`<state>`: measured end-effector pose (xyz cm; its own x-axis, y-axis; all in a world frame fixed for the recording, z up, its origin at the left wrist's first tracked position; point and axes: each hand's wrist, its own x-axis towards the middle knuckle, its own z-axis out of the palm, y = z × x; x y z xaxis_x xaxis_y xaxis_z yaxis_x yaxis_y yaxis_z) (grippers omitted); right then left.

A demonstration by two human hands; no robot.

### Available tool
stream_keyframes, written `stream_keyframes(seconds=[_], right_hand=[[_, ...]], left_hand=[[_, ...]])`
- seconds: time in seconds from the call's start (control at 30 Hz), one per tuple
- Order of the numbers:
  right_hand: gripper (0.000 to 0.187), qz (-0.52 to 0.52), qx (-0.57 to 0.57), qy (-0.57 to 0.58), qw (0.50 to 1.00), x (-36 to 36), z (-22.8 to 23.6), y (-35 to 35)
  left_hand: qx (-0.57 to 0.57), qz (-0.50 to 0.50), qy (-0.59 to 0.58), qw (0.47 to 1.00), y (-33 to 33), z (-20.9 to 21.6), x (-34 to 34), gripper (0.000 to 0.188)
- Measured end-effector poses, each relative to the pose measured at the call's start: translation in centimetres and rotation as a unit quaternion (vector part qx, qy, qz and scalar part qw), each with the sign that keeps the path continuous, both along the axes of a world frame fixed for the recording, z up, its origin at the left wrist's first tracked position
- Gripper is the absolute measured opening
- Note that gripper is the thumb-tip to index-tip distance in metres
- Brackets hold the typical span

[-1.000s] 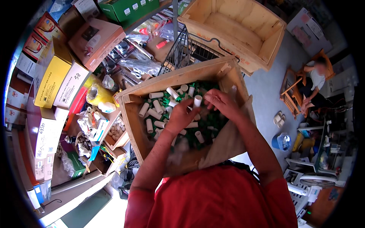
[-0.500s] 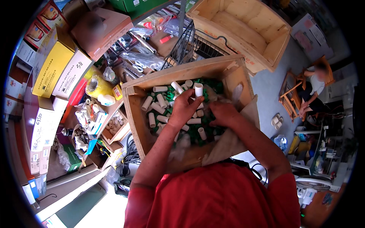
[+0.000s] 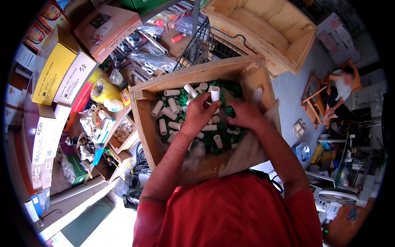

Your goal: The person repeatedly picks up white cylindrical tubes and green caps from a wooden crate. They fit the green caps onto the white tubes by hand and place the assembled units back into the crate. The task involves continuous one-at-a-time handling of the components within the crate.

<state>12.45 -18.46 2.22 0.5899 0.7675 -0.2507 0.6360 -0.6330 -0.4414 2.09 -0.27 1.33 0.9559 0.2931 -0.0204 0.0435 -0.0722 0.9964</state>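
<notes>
My left hand point(image 3: 198, 115) pinches a short white plastic tube point(image 3: 215, 94) upright between thumb and fingers, over a wooden box point(image 3: 144, 123). Within the box lie several more white tubes point(image 3: 173, 106), mixed with small green plastic pieces point(image 3: 233, 88). Close by on the right, my right hand point(image 3: 245, 114) is low among the contents, its thumb and fingers curled round a green plastic piece point(image 3: 230, 111). The fingertips of this hand are partly hidden, and the exact shape of that piece is too small to make out.
A second wooden box point(image 3: 263, 33) sits beyond, beside a black wire basket point(image 3: 195, 51). Shelves on the left carry cartons point(image 3: 53, 72) and packaged goods. Clear plastic sheeting point(image 3: 247, 158) drapes the box's near right corner. To the right, a person point(image 3: 341, 90) sits on a wooden chair.
The view has shifted slightly. My left hand still holds the white tube; my right fingers have closed in around a green piece, which now shows between them.
</notes>
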Motion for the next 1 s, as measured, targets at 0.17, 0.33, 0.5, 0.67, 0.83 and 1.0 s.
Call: stream_keyframes(seconds=[0.17, 0.33, 0.5, 0.67, 0.83, 1.0], right_hand=[[0.036, -0.038, 0.076, 0.134, 0.987, 0.7, 0.2, 0.3], [0.026, 0.098, -0.227, 0.0, 0.969, -0.6, 0.7, -0.1], [0.015, 0.15, -0.259, -0.064, 0.952, -1.7, -0.8, -0.6], [0.021, 0.186, -0.261, -0.041, 0.946, -2.4, -2.5, -1.2], [0.035, 0.194, -0.28, 0.0, 0.94, -2.3, -2.5, -1.0], [0.028, 0.177, -0.282, 0.047, 0.942, -2.4, -1.8, -0.5]], left_hand=[[-0.016, 0.022, -0.009, 1.0, -0.1, -0.4, 0.1, 0.02], [-0.029, 0.029, 0.0, 0.999, -0.1, 0.1, 0.0, 0.02], [-0.034, 0.041, -0.018, 0.998, 0.0, -0.2, 0.1, 0.019], [-0.031, 0.031, -0.007, 0.999, 0.3, -0.1, 0.1, 0.019], [-0.013, 0.015, 0.005, 1.0, 0.3, 0.5, 0.0, 0.021], [-0.019, 0.032, -0.004, 0.999, 0.2, -0.1, 0.1, 0.018]])
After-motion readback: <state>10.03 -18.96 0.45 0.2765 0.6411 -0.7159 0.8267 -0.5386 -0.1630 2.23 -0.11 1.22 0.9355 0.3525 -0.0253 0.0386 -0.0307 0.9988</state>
